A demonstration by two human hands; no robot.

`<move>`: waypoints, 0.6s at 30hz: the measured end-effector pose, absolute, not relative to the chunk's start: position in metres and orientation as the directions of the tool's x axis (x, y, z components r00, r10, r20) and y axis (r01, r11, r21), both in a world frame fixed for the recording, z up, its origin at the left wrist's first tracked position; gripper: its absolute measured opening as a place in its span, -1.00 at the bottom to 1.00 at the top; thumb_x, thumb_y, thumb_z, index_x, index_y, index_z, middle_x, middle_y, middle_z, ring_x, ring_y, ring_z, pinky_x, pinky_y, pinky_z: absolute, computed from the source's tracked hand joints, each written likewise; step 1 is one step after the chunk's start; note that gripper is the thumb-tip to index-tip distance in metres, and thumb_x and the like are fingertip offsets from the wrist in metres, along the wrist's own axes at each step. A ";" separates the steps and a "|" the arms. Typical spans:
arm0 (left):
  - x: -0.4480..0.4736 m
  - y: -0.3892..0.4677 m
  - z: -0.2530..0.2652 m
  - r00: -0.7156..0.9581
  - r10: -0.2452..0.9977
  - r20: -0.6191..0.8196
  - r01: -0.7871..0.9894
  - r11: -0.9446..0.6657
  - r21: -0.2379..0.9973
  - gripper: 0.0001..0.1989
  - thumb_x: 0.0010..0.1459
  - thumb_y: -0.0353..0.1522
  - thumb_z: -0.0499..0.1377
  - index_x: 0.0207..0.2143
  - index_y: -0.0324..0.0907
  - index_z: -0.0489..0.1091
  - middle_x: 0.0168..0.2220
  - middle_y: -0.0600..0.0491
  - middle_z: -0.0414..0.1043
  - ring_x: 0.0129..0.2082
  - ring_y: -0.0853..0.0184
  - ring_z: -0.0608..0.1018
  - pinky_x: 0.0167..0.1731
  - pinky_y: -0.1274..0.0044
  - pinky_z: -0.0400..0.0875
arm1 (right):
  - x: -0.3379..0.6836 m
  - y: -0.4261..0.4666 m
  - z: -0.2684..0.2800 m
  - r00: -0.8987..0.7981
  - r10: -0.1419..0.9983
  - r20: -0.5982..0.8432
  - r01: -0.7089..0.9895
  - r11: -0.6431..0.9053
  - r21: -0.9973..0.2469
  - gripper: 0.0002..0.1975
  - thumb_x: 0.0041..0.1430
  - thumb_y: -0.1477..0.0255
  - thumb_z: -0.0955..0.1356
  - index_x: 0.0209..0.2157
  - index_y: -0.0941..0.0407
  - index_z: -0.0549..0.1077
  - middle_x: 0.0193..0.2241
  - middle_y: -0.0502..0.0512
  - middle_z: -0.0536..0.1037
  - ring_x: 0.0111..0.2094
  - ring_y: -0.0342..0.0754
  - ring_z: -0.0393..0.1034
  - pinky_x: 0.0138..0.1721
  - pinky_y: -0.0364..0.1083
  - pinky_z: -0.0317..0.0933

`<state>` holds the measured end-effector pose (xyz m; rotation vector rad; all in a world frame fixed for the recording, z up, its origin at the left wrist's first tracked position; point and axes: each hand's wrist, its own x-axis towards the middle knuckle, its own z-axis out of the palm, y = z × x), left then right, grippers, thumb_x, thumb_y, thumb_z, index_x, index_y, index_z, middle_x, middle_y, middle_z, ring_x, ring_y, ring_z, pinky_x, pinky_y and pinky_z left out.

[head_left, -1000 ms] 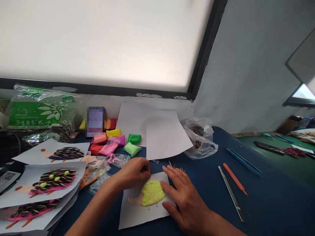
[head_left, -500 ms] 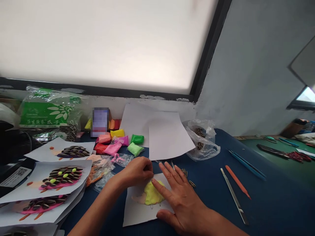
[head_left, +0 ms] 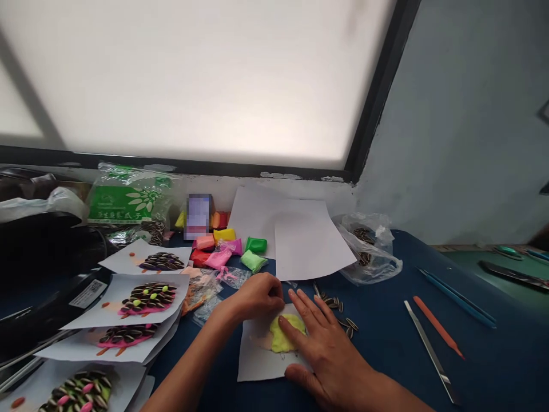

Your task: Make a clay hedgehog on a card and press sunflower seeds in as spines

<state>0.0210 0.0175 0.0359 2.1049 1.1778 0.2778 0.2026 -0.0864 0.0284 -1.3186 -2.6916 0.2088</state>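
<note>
A small white sheet point(head_left: 257, 366) lies on the blue table, with a flattened patch of yellow modelling clay point(head_left: 281, 339) on it. Left of the yellow is a faint peach patch, and small pencilled legs show below it. My right hand point(head_left: 319, 346) is spread flat, its fingers over the clay and index fingertip touching it; the thumb rests low on the sheet. Curled closed, my left hand point(head_left: 259, 297) sits at the sheet's upper left edge. Whatever its fingertips pinch, if anything, is hidden. Sunflower seeds point(head_left: 337, 303) lie loose just beyond my right hand.
To the left are stacked seed-and-clay hedgehog pictures point(head_left: 148, 297). Clay packets point(head_left: 254, 261), a phone point(head_left: 198, 216) and a seed bag point(head_left: 124, 197) stand behind. Blank paper point(head_left: 311, 240) and a plastic bag of seeds point(head_left: 369, 249) lie ahead. Blue tweezers point(head_left: 457, 297), an orange tool point(head_left: 438, 326) and a metal blade point(head_left: 429, 349) lie right.
The view has swung left, so the scene sits further right and more hedgehog pictures show. My right hand stays spread on the clay, and my left stays curled at the sheet's edge.
</note>
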 end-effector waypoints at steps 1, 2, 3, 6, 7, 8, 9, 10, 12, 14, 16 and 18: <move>0.021 0.018 0.036 0.564 0.813 -0.143 0.662 -0.342 0.667 -0.86 -0.09 -0.41 0.15 -0.47 -0.24 0.50 -0.52 0.07 0.46 -0.50 0.37 0.41 -0.54 0.58 0.15 | 0.202 -0.086 0.029 -0.602 0.794 0.086 0.775 0.607 -0.177 -0.37 0.30 0.06 0.20 0.30 0.03 0.12 0.36 0.26 -0.08 0.36 0.24 -0.27 0.26 0.33 -0.15; 0.021 0.018 0.035 0.565 0.813 -0.143 0.660 -0.341 0.670 -0.86 -0.09 -0.41 0.15 -0.47 -0.24 0.50 -0.52 0.07 0.47 -0.49 0.37 0.41 -0.54 0.58 0.15 | 0.202 -0.085 0.030 -0.595 0.796 0.110 0.778 0.605 -0.170 -0.37 0.30 0.06 0.20 0.30 0.03 0.14 0.35 0.26 -0.06 0.36 0.24 -0.26 0.26 0.32 -0.15; 0.021 0.018 0.035 0.565 0.813 -0.141 0.657 -0.340 0.673 -0.86 -0.09 -0.40 0.15 -0.48 -0.24 0.50 -0.52 0.07 0.47 -0.49 0.37 0.41 -0.54 0.58 0.15 | 0.202 -0.085 0.031 -0.590 0.797 0.129 0.780 0.604 -0.164 -0.38 0.29 0.05 0.21 0.29 0.04 0.16 0.35 0.26 -0.04 0.36 0.25 -0.25 0.26 0.33 -0.15; 0.020 0.017 0.033 0.554 0.823 -0.128 0.650 -0.331 0.684 -0.86 -0.09 -0.40 0.16 -0.47 -0.24 0.50 -0.52 0.07 0.47 -0.49 0.37 0.42 -0.53 0.58 0.16 | 0.200 -0.083 0.033 -0.588 0.800 0.124 0.785 0.600 -0.151 -0.39 0.29 0.04 0.20 0.25 0.06 0.24 0.33 0.28 0.04 0.35 0.26 -0.20 0.25 0.34 -0.14; 0.020 0.017 0.032 0.546 0.829 -0.119 0.649 -0.328 0.687 -0.86 -0.09 -0.40 0.16 -0.46 -0.24 0.50 -0.51 0.08 0.47 -0.50 0.37 0.42 -0.53 0.57 0.16 | 0.199 -0.082 0.033 -0.588 0.801 0.111 0.788 0.599 -0.145 -0.40 0.29 0.04 0.19 0.24 0.06 0.26 0.32 0.29 0.06 0.35 0.26 -0.18 0.24 0.34 -0.12; 0.021 0.016 0.031 0.536 0.837 -0.108 0.647 -0.326 0.689 -0.86 -0.09 -0.39 0.17 -0.45 -0.24 0.51 -0.51 0.08 0.46 -0.50 0.36 0.41 -0.53 0.57 0.15 | 0.199 -0.082 0.032 -0.590 0.801 0.106 0.789 0.599 -0.137 -0.40 0.30 0.04 0.18 0.23 0.07 0.27 0.32 0.30 0.08 0.34 0.26 -0.17 0.24 0.34 -0.11; 0.021 0.015 0.031 0.526 0.845 -0.095 0.646 -0.325 0.690 -0.86 -0.08 -0.39 0.17 -0.45 -0.24 0.51 -0.51 0.08 0.46 -0.49 0.36 0.41 -0.53 0.57 0.15 | 0.199 -0.081 0.031 -0.593 0.797 0.113 0.787 0.603 -0.128 -0.40 0.30 0.04 0.18 0.23 0.08 0.27 0.31 0.30 0.09 0.34 0.26 -0.15 0.23 0.34 -0.10; 0.021 0.015 0.030 0.517 0.852 -0.082 0.645 -0.324 0.692 -0.86 -0.08 -0.39 0.17 -0.45 -0.24 0.51 -0.51 0.07 0.46 -0.49 0.36 0.41 -0.52 0.56 0.16 | 0.198 -0.081 0.030 -0.597 0.791 0.133 0.783 0.611 -0.116 -0.40 0.30 0.04 0.18 0.23 0.08 0.28 0.31 0.30 0.09 0.34 0.25 -0.14 0.23 0.33 -0.09; 0.022 0.014 0.028 0.504 0.861 -0.065 0.642 -0.323 0.696 -0.87 -0.07 -0.39 0.17 -0.46 -0.23 0.51 -0.51 0.08 0.46 -0.48 0.35 0.41 -0.50 0.56 0.17 | 0.199 -0.080 0.026 -0.605 0.773 0.192 0.773 0.628 -0.091 -0.40 0.29 0.04 0.19 0.23 0.07 0.27 0.31 0.29 0.10 0.33 0.25 -0.13 0.23 0.32 -0.09; 0.023 0.014 0.028 0.501 0.863 -0.063 0.635 -0.317 0.704 -0.88 -0.07 -0.39 0.18 -0.46 -0.22 0.51 -0.50 0.09 0.47 -0.46 0.35 0.42 -0.49 0.57 0.19 | 0.199 -0.080 0.022 -0.610 0.759 0.230 0.767 0.637 -0.068 -0.40 0.29 0.05 0.21 0.24 0.06 0.26 0.30 0.29 0.12 0.33 0.25 -0.10 0.23 0.31 -0.07; 0.023 0.014 0.028 0.499 0.864 -0.066 0.630 -0.309 0.712 -0.88 -0.06 -0.39 0.18 -0.45 -0.22 0.51 -0.49 0.09 0.48 -0.46 0.35 0.43 -0.49 0.58 0.20 | 0.199 -0.080 0.020 -0.611 0.758 0.230 0.769 0.636 -0.054 -0.42 0.29 0.06 0.21 0.22 0.07 0.29 0.29 0.30 0.15 0.32 0.25 -0.06 0.22 0.29 -0.04; 0.022 0.014 0.029 0.494 0.867 -0.068 0.628 -0.302 0.718 -0.87 -0.05 -0.40 0.19 -0.43 -0.24 0.51 -0.49 0.08 0.48 -0.45 0.35 0.43 -0.49 0.58 0.21 | 0.199 -0.080 0.019 -0.608 0.762 0.223 0.774 0.631 -0.047 -0.43 0.29 0.06 0.21 0.19 0.07 0.34 0.28 0.31 0.17 0.31 0.26 -0.04 0.21 0.30 -0.01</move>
